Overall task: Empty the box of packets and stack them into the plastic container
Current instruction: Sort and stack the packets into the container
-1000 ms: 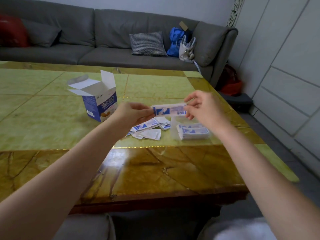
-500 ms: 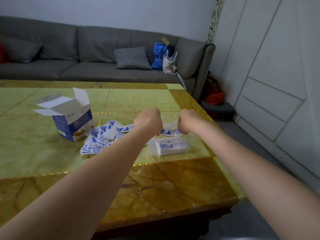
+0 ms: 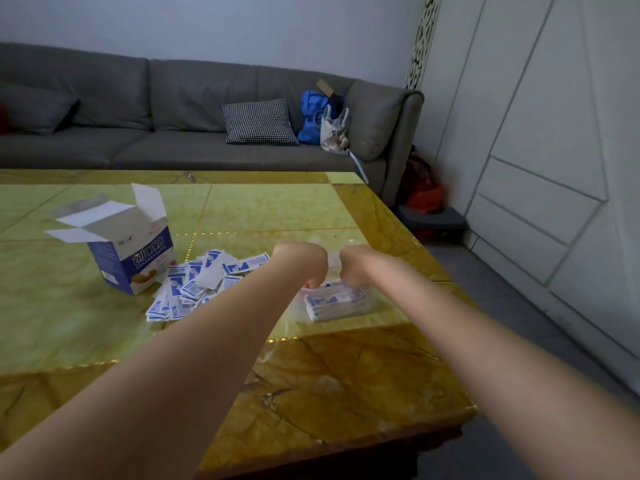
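Note:
An open blue and white box stands on the table at the left with its flaps up. A loose pile of blue and white packets lies just right of it. A clear plastic container sits near the table's right side and holds a stack of packets. My left hand and my right hand are both curled over the container, fingers down on the top packet, each at one end of it. The fingertips are hidden behind the knuckles.
The green and yellow marble table ends close to the container on the right. A grey sofa with a checked cushion and bags stands beyond the table. White wall panels rise at the right.
A second ago both hands held one packet up in the air by its ends. They have lowered it onto the stack in the container. The camera view has shifted right.

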The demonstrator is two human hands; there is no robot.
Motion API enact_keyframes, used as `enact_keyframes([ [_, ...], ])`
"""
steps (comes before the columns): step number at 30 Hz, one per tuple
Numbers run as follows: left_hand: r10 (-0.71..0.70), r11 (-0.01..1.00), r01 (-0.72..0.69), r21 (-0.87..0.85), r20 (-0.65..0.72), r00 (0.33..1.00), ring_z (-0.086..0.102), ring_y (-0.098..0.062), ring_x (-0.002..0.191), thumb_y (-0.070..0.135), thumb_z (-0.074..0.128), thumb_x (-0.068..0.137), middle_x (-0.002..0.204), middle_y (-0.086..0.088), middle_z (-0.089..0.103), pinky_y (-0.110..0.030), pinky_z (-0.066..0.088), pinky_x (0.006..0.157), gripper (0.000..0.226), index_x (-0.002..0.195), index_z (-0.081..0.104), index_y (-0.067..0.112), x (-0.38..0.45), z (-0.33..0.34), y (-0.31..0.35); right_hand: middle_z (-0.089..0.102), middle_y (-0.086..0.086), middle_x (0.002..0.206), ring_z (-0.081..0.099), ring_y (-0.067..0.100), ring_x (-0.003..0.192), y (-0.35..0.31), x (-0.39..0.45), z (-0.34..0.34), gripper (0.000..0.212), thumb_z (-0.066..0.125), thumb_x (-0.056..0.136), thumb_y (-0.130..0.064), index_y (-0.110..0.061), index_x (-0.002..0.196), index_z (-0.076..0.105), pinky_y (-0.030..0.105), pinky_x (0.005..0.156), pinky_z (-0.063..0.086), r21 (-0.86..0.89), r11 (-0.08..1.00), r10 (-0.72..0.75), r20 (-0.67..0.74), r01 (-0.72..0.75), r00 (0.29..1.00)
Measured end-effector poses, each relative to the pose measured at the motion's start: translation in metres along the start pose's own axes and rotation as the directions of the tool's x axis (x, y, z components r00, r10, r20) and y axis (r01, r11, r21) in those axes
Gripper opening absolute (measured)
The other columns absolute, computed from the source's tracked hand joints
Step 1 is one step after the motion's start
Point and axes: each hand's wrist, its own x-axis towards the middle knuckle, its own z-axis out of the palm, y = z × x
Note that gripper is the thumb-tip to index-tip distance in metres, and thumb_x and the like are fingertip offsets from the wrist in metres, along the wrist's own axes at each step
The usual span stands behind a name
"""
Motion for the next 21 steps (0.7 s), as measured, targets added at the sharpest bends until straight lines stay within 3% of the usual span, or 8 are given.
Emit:
enact_keyframes([
  [2,0.008,0.999,-0.009,0.031,0.048,0.999,0.036,-0.016,0.054,-0.002,0.044,0.08,0.061,-0.003,0.038,-0.027,0.035,0.069,0.027,0.056,0.041,0.009,0.002,0.0,0.002,0.037,0.008,0.072,0.04,0.016,0.057,0.0,-0.005,-0.002,0.023,0.033,0.093,0.004,-0.005,0.074,0.042,0.022,0.047,0.026,0.01,1.0,-0.017,0.023,0.017,1.0],
  [4,0.011,0.999,-0.014,0.047,0.073,0.997,0.037,-0.016,0.054,-0.002,0.042,0.081,0.061,-0.004,0.038,-0.027,0.036,0.07,0.027,0.056,0.041,0.008,0.002,-0.002,0.004,0.053,0.013,0.095,0.061,0.021,0.091,-0.001,-0.009,-0.005,0.015,0.033,0.094,0.003,-0.003,0.092,0.046,0.021,0.05,0.034,0.024,0.999,-0.033,0.045,0.032,0.998],
  [6,0.016,0.998,-0.021,0.054,0.087,0.996,0.037,-0.016,0.053,0.0,0.043,0.081,0.059,-0.003,0.038,-0.027,0.037,0.069,0.028,0.054,0.042,0.008,0.003,-0.003,0.004,0.052,0.017,0.126,0.054,0.025,0.117,-0.002,-0.012,-0.006,0.019,0.033,0.094,0.004,-0.002,0.101,0.049,0.023,0.061,0.046,0.04,0.999,-0.035,0.055,0.032,0.998],
  [9,0.019,0.998,-0.025,0.062,0.095,0.995,0.037,-0.016,0.051,0.002,0.045,0.081,0.057,-0.003,0.039,-0.026,0.037,0.068,0.03,0.052,0.043,0.009,0.002,-0.005,0.003,0.05,0.018,0.128,0.055,0.026,0.117,0.0,-0.011,-0.006,0.02,0.034,0.094,0.004,-0.001,0.104,0.05,0.026,0.074,0.05,0.021,0.999,-0.039,0.059,0.037,0.997],
  [14,0.018,0.997,-0.026,0.077,0.109,0.994,0.04,-0.015,0.053,0.007,0.053,0.082,0.057,-0.002,0.043,-0.027,0.039,0.07,0.033,0.05,0.045,0.009,0.003,-0.004,0.003,0.045,0.011,0.081,0.059,0.024,0.111,-0.002,-0.011,-0.009,0.019,0.045,0.091,0.001,-0.006,0.074,0.042,0.021,0.05,0.038,-0.006,1.0,0.01,0.095,-0.01,0.995],
  [16,0.02,0.996,-0.03,0.088,0.109,0.994,0.04,-0.015,0.053,0.004,0.051,0.082,0.058,-0.002,0.043,-0.027,0.039,0.07,0.032,0.051,0.045,0.009,0.003,-0.004,0.003,0.054,0.015,0.112,0.059,0.024,0.113,-0.005,-0.015,-0.013,0.004,0.054,0.091,-0.004,-0.001,0.092,0.051,0.027,0.063,0.05,-0.062,0.998,0.015,0.113,-0.008,0.993],
  [18,0.026,0.996,-0.036,0.085,0.112,0.993,0.039,-0.015,0.053,0.002,0.049,0.082,0.059,-0.002,0.045,-0.027,0.038,0.07,0.031,0.051,0.045,0.009,0.001,-0.005,0.004,0.045,0.015,0.137,0.056,0.025,0.116,-0.005,-0.015,-0.014,0.039,0.059,0.089,-0.008,0.002,0.125,0.046,0.032,0.087,0.051,-0.081,0.997,0.017,0.123,-0.007,0.992],
  [21,0.043,0.994,-0.054,0.096,0.121,0.992,0.042,-0.016,0.057,0.004,0.047,0.084,0.059,-0.001,0.047,-0.026,0.037,0.07,0.031,0.054,0.045,0.009,-0.001,-0.006,0.005,0.058,0.015,0.118,0.057,0.025,0.117,-0.004,-0.011,-0.013,0.045,0.056,0.09,-0.008,0.005,0.131,0.042,0.028,0.065,0.049,-0.1,0.994,-0.021,0.151,0.036,0.988],
])
